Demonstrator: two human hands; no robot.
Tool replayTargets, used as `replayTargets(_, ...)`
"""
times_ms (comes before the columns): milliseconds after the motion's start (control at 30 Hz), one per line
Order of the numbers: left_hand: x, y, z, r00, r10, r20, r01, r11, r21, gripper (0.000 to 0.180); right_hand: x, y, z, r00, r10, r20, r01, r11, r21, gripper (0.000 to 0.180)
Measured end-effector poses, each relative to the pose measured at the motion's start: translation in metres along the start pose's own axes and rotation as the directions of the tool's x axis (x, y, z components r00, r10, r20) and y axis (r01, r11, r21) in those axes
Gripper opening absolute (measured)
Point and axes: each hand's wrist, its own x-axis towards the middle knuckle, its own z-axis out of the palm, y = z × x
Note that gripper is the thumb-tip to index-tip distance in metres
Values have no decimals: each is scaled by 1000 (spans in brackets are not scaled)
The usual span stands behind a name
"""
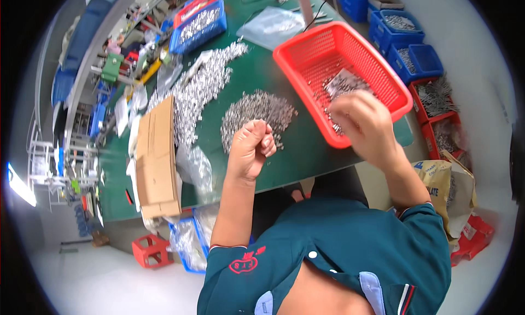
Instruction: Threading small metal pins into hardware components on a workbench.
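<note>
My left hand (251, 146) is closed in a fist at the near edge of a pile of small silvery metal parts (257, 112) on the green table. Whatever it holds, if anything, is hidden inside the fingers. Above the near side of a red plastic basket (377, 58) is my right hand (365, 121), its fingers bent and blurred, so I cannot tell whether they hold something. Inside the basket lie scattered small metal parts (339, 126) and a pale, flat piece (344, 81), partly behind my right hand.
A longer heap of shiny parts (210, 77) spreads across the green table (279, 175) beside a cardboard piece (156, 156). A blue bin (199, 28) with parts and a clear plastic bag (272, 26) lie farther back. Blue bins (414, 61) and red bins (437, 124) line the right.
</note>
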Motion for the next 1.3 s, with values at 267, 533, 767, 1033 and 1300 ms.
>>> replayTargets(267,-89,-34,-57,962,96,-255,-117,991,-69,18,-62,-12,111,879,185,439,-282,945,167,13)
replayTargets(533,-135,-67,-68,901,94,-424,-102,995,4,15,-72,-24,169,876,160,456,-148,987,-61,16)
replayTargets(767,-137,-82,-73,927,73,-369,-36,994,106,13,-76,-32,172,917,169,360,-147,985,-89,9)
replayTargets(1033,-135,-77,-69,951,43,-305,13,984,180,12,-56,-62,151,496,440,749,-858,382,344,6)
replayTargets(1300,-139,-76,-72,955,27,-294,31,981,191,12,-56,-63,156,508,412,757,-835,452,314,6)
